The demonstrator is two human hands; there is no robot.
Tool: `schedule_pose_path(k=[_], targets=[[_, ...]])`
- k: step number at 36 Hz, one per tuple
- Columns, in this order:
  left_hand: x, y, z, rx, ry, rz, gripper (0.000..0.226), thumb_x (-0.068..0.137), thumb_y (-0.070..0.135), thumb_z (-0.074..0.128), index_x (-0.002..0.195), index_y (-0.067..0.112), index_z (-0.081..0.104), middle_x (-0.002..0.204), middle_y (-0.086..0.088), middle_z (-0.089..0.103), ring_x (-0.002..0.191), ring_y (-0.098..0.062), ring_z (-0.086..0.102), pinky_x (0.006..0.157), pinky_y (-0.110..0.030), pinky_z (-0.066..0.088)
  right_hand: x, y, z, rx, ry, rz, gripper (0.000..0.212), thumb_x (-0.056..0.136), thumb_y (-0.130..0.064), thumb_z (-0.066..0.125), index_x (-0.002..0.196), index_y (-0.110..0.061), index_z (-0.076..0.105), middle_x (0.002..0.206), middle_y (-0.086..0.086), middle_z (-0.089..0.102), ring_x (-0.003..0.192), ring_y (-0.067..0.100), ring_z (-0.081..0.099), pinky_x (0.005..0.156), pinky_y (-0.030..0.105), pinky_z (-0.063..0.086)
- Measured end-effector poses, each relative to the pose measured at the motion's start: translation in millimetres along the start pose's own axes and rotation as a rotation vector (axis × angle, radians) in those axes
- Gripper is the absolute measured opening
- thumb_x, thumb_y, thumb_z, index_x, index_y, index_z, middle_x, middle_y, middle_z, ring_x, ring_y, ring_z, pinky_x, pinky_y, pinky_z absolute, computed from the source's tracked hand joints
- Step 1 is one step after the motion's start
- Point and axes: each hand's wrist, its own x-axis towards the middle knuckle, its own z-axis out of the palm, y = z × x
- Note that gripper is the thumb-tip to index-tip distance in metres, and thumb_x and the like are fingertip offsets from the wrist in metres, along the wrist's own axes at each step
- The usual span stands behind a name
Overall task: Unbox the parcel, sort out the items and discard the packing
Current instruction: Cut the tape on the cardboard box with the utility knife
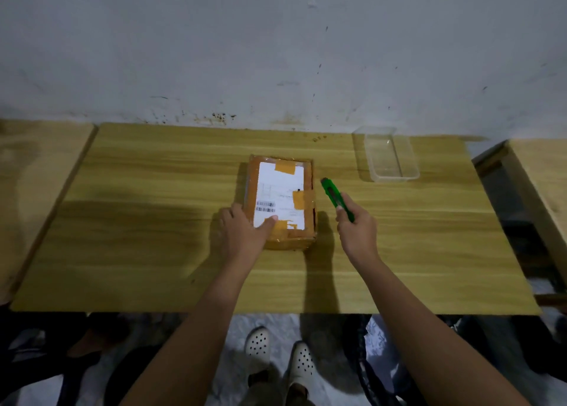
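A small brown cardboard parcel [294, 191], taped and bearing a white shipping label, lies in the middle of the wooden table [153, 237]. My left hand [245, 229] rests flat on its near left corner, thumb on the label. My right hand [357, 224] grips a green utility knife [336, 197] just right of the parcel, the tip pointing away toward the parcel's right edge without touching it.
A clear, empty plastic container [391, 155] stands at the back right of the table, close to the grey wall. Wooden boards flank the table left and right. Below the front edge are my feet in white perforated shoes [279, 353] and dark items on the floor.
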Motion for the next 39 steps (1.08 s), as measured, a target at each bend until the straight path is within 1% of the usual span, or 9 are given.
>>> schedule_pose_path(k=[4,7,9,11,17,20,22,26,39], targets=[[-7.7,-5.1,0.7,-0.156,-0.093,0.097,0.086,0.074,0.043,0.073,0.141,0.012,0.03,0.143,-0.011,0.035,0.131,-0.025,0.034,0.1,-0.036,0.035,-2.3,-11.2,-3.2,-0.056,-0.031,-0.058,0.039,0.095,-0.013,0.046,0.134,-0.013,0.045,0.09,0.004,0.062,0.059,0.011,0.051,0.051,0.024,0.042],[-7.1,-7.6,-1.6,-0.211,-0.26,0.133,0.106,0.074,0.047,0.072,0.15,0.02,0.002,0.156,-0.007,0.011,0.141,-0.027,0.021,0.108,-0.044,0.03,-1.0,-18.7,-2.8,-0.106,-0.046,-0.092,0.038,0.094,-0.011,0.046,0.132,-0.011,0.048,0.099,0.011,0.065,0.079,0.026,0.062,0.067,0.034,0.049],[-7.0,-7.4,-2.6,-0.214,-0.354,0.159,0.116,0.073,0.048,0.072,0.148,0.022,-0.012,0.159,-0.001,-0.004,0.144,-0.023,0.012,0.111,-0.042,0.025,-0.1,-18.7,-0.9,-0.158,-0.047,-0.136,0.038,0.094,-0.009,0.046,0.131,-0.011,0.05,0.099,0.019,0.067,0.07,0.026,0.057,0.061,0.033,0.045],[-6.8,-7.8,-2.9,-0.215,-0.392,0.175,0.123,0.07,0.046,0.075,0.146,0.022,-0.018,0.158,0.001,-0.013,0.145,-0.019,0.004,0.113,-0.039,0.021,0.3,-16.6,1.7,-0.228,-0.04,-0.183,0.039,0.093,-0.007,0.046,0.13,-0.011,0.051,0.091,0.023,0.066,0.065,0.025,0.052,0.057,0.033,0.041],[-3.6,-16.1,-4.0,-0.238,-0.458,0.226,0.131,0.067,0.037,0.08,0.143,0.02,-0.025,0.155,0.003,-0.023,0.144,-0.014,-0.009,0.115,-0.035,0.012,-4.5,-12.8,9.7,-0.366,-0.025,-0.231,0.041,0.091,-0.005,0.045,0.131,-0.014,0.051,0.074,0.017,0.057,0.062,0.023,0.048,0.047,0.021,0.028],[-0.7,-19.5,-0.5,-0.311,-0.49,0.228,0.132,0.066,0.035,0.081,0.142,0.023,-0.027,0.154,0.005,-0.027,0.144,-0.014,-0.013,0.117,-0.04,0.009,-10.1,-15.1,13.9,-0.407,-0.021,-0.228,0.042,0.09,-0.006,0.045,0.132,-0.013,0.049,0.076,0.016,0.055,0.064,0.023,0.05,0.048,0.022,0.027],[0.4,-21.0,2.5,-0.358,-0.485,0.208,0.132,0.065,0.033,0.082,0.142,0.025,-0.026,0.154,0.005,-0.026,0.144,-0.014,-0.011,0.116,-0.038,0.011,-12.1,-16.3,16.3,-0.464,-0.021,-0.239,0.043,0.091,-0.007,0.045,0.133,-0.013,0.048,0.077,0.013,0.052,0.066,0.022,0.048,0.049,0.021,0.027],[1.3,-23.2,6.0,-0.36,-0.46,0.21,0.131,0.066,0.035,0.081,0.143,0.026,-0.024,0.155,0.005,-0.024,0.144,-0.014,-0.007,0.114,-0.037,0.015,-17.3,-21.5,16.9,-0.562,-0.035,-0.232,0.043,0.091,-0.009,0.043,0.134,-0.011,0.044,0.084,0.018,0.054,0.068,0.025,0.046,0.059,0.027,0.032],[-0.4,-24.9,8.5,-0.373,-0.441,0.22,0.126,0.07,0.035,0.079,0.144,0.026,-0.023,0.155,0.006,-0.024,0.144,-0.015,-0.008,0.115,-0.04,0.016,-27.5,-32.5,23.5,-0.666,-0.013,-0.212,0.04,0.09,-0.006,0.041,0.131,-0.006,0.044,0.087,0.022,0.055,0.065,0.025,0.041,0.057,0.029,0.03]])
